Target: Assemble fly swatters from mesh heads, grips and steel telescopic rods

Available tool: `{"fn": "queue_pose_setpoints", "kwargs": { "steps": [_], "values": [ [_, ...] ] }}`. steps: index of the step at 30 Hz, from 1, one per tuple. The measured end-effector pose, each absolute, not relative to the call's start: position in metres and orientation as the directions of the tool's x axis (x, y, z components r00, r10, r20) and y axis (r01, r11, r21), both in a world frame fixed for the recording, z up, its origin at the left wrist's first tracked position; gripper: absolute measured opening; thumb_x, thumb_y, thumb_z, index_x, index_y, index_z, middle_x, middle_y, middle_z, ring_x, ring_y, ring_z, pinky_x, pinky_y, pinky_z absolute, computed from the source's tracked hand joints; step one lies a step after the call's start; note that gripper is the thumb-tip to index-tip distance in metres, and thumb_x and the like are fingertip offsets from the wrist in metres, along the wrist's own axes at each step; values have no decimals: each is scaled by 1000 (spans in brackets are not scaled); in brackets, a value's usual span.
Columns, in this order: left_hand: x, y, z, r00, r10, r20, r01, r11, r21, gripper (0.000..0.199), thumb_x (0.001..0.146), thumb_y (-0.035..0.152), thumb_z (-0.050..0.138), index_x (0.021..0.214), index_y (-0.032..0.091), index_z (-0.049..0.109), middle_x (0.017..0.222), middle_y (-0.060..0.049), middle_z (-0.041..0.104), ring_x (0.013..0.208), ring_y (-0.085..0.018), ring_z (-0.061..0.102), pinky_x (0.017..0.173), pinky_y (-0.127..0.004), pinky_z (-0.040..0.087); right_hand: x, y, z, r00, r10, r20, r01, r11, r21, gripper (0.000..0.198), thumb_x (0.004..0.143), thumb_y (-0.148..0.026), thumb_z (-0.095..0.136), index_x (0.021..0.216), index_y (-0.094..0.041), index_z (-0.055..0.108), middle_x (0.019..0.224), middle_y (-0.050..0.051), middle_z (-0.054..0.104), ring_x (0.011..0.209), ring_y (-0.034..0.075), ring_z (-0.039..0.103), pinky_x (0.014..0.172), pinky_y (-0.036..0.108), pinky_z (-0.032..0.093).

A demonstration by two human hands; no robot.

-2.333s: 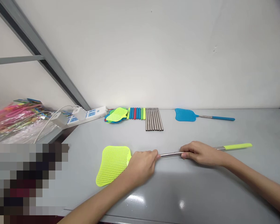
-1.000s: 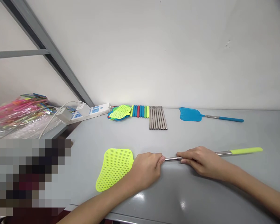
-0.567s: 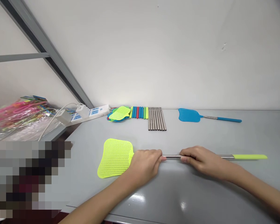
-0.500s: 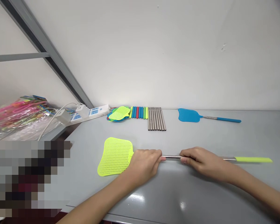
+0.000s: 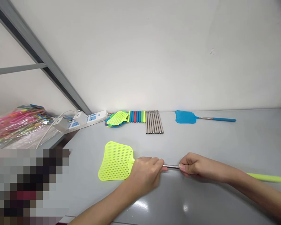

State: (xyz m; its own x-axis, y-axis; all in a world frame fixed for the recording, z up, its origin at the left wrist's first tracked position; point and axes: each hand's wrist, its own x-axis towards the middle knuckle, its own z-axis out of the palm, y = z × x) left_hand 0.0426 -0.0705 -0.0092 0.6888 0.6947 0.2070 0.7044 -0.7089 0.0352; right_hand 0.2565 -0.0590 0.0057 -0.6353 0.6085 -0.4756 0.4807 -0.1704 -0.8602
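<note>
A yellow-green fly swatter (image 5: 115,161) with a perforated head lies across my two hands, low over the grey table. My left hand (image 5: 148,172) is closed around its shaft just beside the head. Farther along, my right hand (image 5: 196,167) pinches the thin metal shaft (image 5: 171,166), a short bare stretch of which shows between the hands. The swatter's yellow-green handle (image 5: 267,177) comes out beyond my right forearm, which hides the part of the shaft in between.
Along the wall lie a pile of swatter heads (image 5: 117,118), a row of coloured handles (image 5: 137,116), several metal tubes (image 5: 154,122) and a blue fly swatter (image 5: 186,117). At left are a power strip (image 5: 92,120) with plugs and plastic-wrapped colourful goods (image 5: 21,125).
The yellow-green handle has shifted right and tilted downward at its far end. My right hand has changed to a tighter pinch, while my left keeps its hold. The view has moved slightly.
</note>
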Motion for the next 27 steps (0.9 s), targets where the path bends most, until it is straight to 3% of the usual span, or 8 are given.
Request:
{"fn": "queue_pose_setpoints", "kwargs": {
  "steps": [6,13,27],
  "values": [
    [45,-74,-9,700,679,220,687,-725,50,31,87,30,29,64,18,46,56,1,54,48,-11,48,44,-26,24,261,-56,5,-650,453,-611,426,-449,-786,33,75,-43,51,60,-15,47,43,-9,23,37,3,14,33,19,7],
    [44,-75,-11,706,675,217,683,-729,43,29,87,29,30,64,18,45,55,1,54,49,-11,48,45,-26,24,264,-50,-3,-694,289,-660,409,-596,-691,30,74,-43,53,64,-16,46,43,-10,21,36,3,13,30,17,5],
    [45,-66,1,655,744,131,723,-667,178,33,88,34,28,68,18,51,62,1,59,56,-12,52,50,-25,31,264,-46,2,-724,425,-544,381,-411,-828,32,79,-44,48,71,-13,54,47,-7,32,39,3,21,34,17,11]
  ]
}}
